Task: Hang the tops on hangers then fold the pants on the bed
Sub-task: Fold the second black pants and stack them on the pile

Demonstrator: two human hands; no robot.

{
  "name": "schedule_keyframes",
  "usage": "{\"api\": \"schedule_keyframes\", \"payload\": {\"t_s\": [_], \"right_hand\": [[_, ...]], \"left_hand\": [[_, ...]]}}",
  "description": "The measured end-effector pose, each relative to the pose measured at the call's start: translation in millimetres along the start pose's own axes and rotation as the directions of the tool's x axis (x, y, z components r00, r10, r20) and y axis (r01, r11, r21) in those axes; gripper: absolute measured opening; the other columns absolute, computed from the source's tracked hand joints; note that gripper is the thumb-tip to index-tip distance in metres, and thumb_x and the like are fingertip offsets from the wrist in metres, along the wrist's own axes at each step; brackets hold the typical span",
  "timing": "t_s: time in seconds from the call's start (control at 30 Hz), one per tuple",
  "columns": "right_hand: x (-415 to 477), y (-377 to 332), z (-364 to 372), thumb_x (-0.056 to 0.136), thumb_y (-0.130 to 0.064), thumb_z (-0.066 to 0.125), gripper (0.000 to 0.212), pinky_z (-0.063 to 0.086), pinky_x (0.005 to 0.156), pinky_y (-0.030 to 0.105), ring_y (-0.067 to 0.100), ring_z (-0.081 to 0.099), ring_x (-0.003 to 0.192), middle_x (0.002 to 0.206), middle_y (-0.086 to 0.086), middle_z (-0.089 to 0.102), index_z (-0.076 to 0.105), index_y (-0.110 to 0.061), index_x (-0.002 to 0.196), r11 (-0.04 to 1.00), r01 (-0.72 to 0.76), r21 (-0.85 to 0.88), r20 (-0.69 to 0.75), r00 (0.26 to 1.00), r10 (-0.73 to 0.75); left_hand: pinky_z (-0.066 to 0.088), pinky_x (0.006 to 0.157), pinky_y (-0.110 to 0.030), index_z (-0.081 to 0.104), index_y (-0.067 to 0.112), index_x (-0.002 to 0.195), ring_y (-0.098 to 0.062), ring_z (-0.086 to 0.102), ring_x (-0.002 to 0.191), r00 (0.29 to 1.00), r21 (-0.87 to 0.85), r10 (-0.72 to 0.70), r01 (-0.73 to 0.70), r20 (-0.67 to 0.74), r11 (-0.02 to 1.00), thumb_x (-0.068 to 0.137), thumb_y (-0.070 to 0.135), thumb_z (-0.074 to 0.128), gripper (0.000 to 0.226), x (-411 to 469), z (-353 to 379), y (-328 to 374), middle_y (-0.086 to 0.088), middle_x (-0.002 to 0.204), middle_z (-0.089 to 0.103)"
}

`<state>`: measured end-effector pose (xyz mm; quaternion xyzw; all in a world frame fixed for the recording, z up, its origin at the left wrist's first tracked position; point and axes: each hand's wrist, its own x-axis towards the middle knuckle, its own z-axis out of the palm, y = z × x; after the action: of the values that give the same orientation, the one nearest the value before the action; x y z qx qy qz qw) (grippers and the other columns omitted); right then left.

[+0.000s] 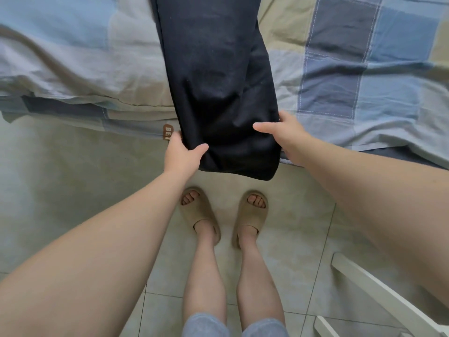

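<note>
We stand at the side of the bed (364, 69) and look down at it. The bed has a soft cover with squares of blue, dark blue, grey and sandy yellow, and white stitch lines run between some squares. The cover is crumpled on the left, where a fold of it is turned over near the edge. A little brown label (168, 132) with letters sits on the edge of the cover. The dark pants (213, 81) lie in a long strip down the middle of the bed, running away from us. Their near end sticks out past the bed edge, above the floor. Our left hand (181, 154) grips the left corner of that end, with the thumb pressed on top and the fingers hidden under the cloth. Our right hand (284, 137) holds the right side, with the thumb laid flat across the top and the fingers curled round the edge. The floor (73, 178) is made of pale, shiny tiles with thin dark lines between them. Our feet wear tan slippers (201, 212) and point at the bed. Low on the right we see part of a white frame (379, 295), but we cannot tell what it belongs to.
</note>
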<state>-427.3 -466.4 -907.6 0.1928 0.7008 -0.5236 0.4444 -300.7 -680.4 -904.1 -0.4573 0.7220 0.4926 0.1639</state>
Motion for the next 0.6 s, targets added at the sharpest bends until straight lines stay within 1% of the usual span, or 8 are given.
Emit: {"api": "schedule_keyframes", "payload": {"t_s": [0.07, 0.13, 0.2, 0.27, 0.3, 0.4, 0.47, 0.6], "right_hand": [[0, 1, 0, 0.081, -0.018, 0.080, 0.042, 0.060, 0.083, 0.038, 0.023, 0.074, 0.101, 0.112, 0.000, 0.076, 0.067, -0.019, 0.121, 0.998, -0.049, 0.031, 0.094, 0.994, 0.046], [-7, 3, 0, 0.078, -0.024, 0.083, 0.046, 0.058, 0.088, 0.041, 0.025, 0.074, 0.101, 0.111, 0.002, 0.076, 0.068, -0.019, 0.121, 0.994, -0.107, 0.030, 0.110, 0.989, 0.104], [-19, 5, -1, 0.076, -0.029, 0.085, 0.045, 0.060, 0.080, 0.035, 0.022, 0.075, 0.096, 0.107, 0.002, 0.078, 0.070, -0.018, 0.117, 0.990, -0.139, 0.014, 0.096, 0.986, 0.137], [-39, 8, -1, 0.077, -0.033, 0.085, 0.039, 0.060, 0.068, 0.027, 0.018, 0.076, 0.089, 0.101, 0.000, 0.079, 0.071, -0.019, 0.111, 0.988, -0.152, -0.035, 0.074, 0.985, 0.154], [-49, 10, -1, 0.077, -0.034, 0.085, 0.038, 0.059, 0.066, 0.026, 0.016, 0.076, 0.087, 0.099, -0.001, 0.079, 0.072, -0.019, 0.109, 0.985, -0.160, -0.062, 0.057, 0.985, 0.164], [-84, 18, 0, 0.078, -0.036, 0.084, 0.035, 0.057, 0.079, 0.030, 0.016, 0.076, 0.089, 0.099, -0.003, 0.079, 0.074, -0.019, 0.107, 0.977, -0.190, -0.096, 0.013, 0.981, 0.192], [-109, 24, 3, 0.082, -0.035, 0.081, 0.031, 0.056, 0.082, 0.032, 0.017, 0.075, 0.092, 0.102, -0.002, 0.078, 0.074, -0.019, 0.107, 0.977, -0.195, -0.089, -0.001, 0.981, 0.196], [-161, 31, 16, 0.085, -0.034, 0.079, 0.029, 0.057, 0.089, 0.038, 0.023, 0.074, 0.097, 0.104, 0.001, 0.078, 0.074, -0.018, 0.108, 0.981, -0.196, 0.001, -0.058, 0.979, 0.195]], "left_hand": [[0.047, 0.084, -0.030, 0.060, 0.020, 0.120, -0.018, 0.062, 0.099, 0.997, 0.022, -0.026, 0.024, 0.071, 0.999, 0.084, 0.027, 0.079, 0.042, 0, -2, -1, 0.007, 0.106, 0.065], [0.051, 0.083, -0.032, 0.066, 0.012, 0.119, -0.021, 0.066, 0.098, 0.990, 0.040, -0.075, 0.070, 0.120, 0.997, 0.082, 0.026, 0.082, 0.043, -5, -3, -2, 0.000, 0.106, 0.070], [0.055, 0.088, -0.037, 0.067, 0.008, 0.117, -0.025, 0.068, 0.100, 0.981, 0.036, -0.117, 0.112, 0.152, 0.993, 0.082, 0.025, 0.081, 0.041, -14, -7, -4, -0.004, 0.106, 0.072], [0.055, 0.095, -0.042, 0.067, 0.008, 0.120, -0.026, 0.068, 0.104, 0.974, 0.028, -0.145, 0.142, 0.174, 0.989, 0.084, 0.026, 0.079, 0.042, -27, -15, -5, -0.005, 0.111, 0.072], [0.054, 0.097, -0.043, 0.068, 0.009, 0.120, -0.026, 0.067, 0.105, 0.971, 0.029, -0.150, 0.147, 0.187, 0.989, 0.085, 0.027, 0.079, 0.042, -34, -20, -4, -0.005, 0.113, 0.072], [0.054, 0.098, -0.044, 0.070, 0.013, 0.118, -0.025, 0.067, 0.106, 0.959, 0.041, -0.137, 0.131, 0.246, 0.991, 0.086, 0.029, 0.077, 0.037, -55, -39, -2, -0.003, 0.113, 0.073], [0.055, 0.096, -0.045, 0.071, 0.017, 0.118, -0.025, 0.067, 0.106, 0.945, 0.057, -0.138, 0.127, 0.296, 0.990, 0.086, 0.031, 0.075, 0.036, -70, -54, 1, 0.000, 0.112, 0.073], [0.057, 0.086, -0.042, 0.072, 0.021, 0.104, -0.024, 0.069, 0.098, 0.931, 0.074, -0.126, 0.107, 0.343, 0.992, 0.085, 0.031, 0.069, 0.022, -110, -78, 5, 0.003, 0.102, 0.075]]}}
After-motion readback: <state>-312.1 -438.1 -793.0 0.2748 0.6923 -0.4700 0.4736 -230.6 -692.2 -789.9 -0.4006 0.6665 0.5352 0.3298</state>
